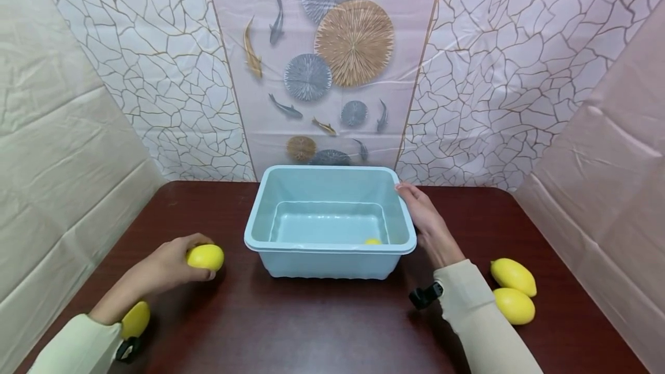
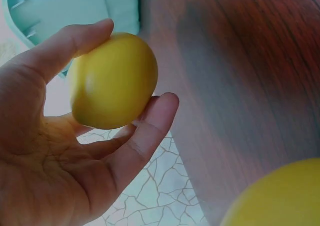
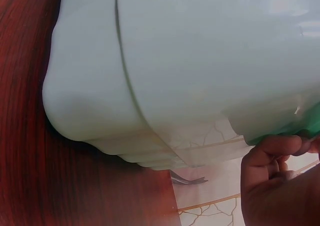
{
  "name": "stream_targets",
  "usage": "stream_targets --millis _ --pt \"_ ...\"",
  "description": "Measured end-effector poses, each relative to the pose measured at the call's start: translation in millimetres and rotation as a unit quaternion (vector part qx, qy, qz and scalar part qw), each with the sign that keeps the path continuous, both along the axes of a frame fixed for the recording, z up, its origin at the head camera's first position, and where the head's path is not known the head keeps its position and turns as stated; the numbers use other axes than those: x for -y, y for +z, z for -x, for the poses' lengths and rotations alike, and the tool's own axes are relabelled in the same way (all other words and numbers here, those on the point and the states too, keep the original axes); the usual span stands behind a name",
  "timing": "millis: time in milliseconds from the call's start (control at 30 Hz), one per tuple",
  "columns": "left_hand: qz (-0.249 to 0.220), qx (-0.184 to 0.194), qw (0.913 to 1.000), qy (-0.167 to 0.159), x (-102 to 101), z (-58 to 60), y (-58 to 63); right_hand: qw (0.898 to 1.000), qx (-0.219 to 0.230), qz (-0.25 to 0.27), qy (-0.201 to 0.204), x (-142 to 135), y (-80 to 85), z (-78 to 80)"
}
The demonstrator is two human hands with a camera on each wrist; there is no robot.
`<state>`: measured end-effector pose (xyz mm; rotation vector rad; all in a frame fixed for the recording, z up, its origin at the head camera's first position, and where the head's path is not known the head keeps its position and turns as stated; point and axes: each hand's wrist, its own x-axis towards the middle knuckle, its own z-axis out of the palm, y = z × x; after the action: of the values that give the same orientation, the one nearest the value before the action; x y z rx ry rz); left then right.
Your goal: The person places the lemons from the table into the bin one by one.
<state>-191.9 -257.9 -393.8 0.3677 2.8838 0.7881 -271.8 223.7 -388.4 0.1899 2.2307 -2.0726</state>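
My left hand [image 1: 163, 264] holds a yellow lemon [image 1: 205, 258] between thumb and fingers, left of a light blue plastic basin [image 1: 329, 263]. In the left wrist view the thumb lies along one side of this lemon [image 2: 115, 80], with the fingers curved round the other. A second lemon [image 1: 136, 320] lies by the left wrist, partly hidden by it. My right hand [image 1: 428, 221] grips the basin's right rim near the far corner; the wrist view shows its curled fingers [image 3: 272, 153] at the edge. Inside the basin, a small yellow piece of a lemon [image 1: 373, 242] shows above the near rim.
Two more lemons [image 1: 513, 277] lie together on the dark red-brown table [image 1: 332, 328], right of my right forearm. Patterned sheeting [image 1: 467, 103] hangs behind the table, and plain beige cloth [image 1: 62, 149] drapes both sides. Each wrist wears a small black camera mount [image 1: 426, 295].
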Motion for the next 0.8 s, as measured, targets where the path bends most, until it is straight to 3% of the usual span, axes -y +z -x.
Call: stream_targets --millis 233,800 --pt "-0.046 -0.028 0.9985 0.011 1 0.5 5.1 1.000 0.006 -0.007 0.002 0 -0.2 0.4" --pt "-0.091 -0.089 0.9908 0.048 -2 -3.7 21.8 1.000 0.008 -0.010 0.000 0 0.1 1.1"
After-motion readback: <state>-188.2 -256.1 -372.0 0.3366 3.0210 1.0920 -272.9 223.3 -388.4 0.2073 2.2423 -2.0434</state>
